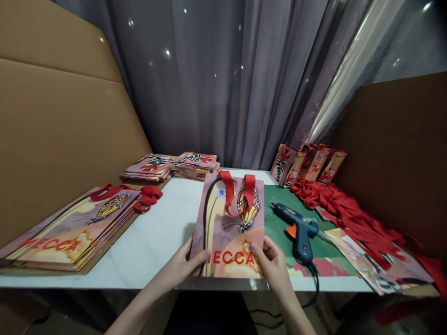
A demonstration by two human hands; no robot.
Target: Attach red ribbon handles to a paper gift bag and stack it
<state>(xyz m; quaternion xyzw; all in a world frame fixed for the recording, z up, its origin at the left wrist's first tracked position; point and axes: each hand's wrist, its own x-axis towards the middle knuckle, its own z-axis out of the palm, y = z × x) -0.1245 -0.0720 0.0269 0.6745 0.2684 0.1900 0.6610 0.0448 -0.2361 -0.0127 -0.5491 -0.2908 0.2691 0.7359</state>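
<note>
A paper gift bag (218, 232) with a butterfly print, red lettering and a red ribbon handle (228, 195) is held upright at the table's front edge. My left hand (185, 260) grips its lower left side, thumb on the front. On the lower right side my right hand (272, 260) pinches it the same way, fingers behind the bag and partly hidden. Right of the bag, a dark blue glue gun (300, 230) with an orange trigger lies on a green mat (281, 232), its cord running over the table edge.
Flat bags with red handles are stacked (77, 232) at left, and two more piles (150, 167) lie behind. Several standing bags (307, 163) and a heap of red ribbons (342, 214) are at right. Cardboard walls (63, 102) flank the white table (153, 232); a grey curtain (195, 93) hangs behind.
</note>
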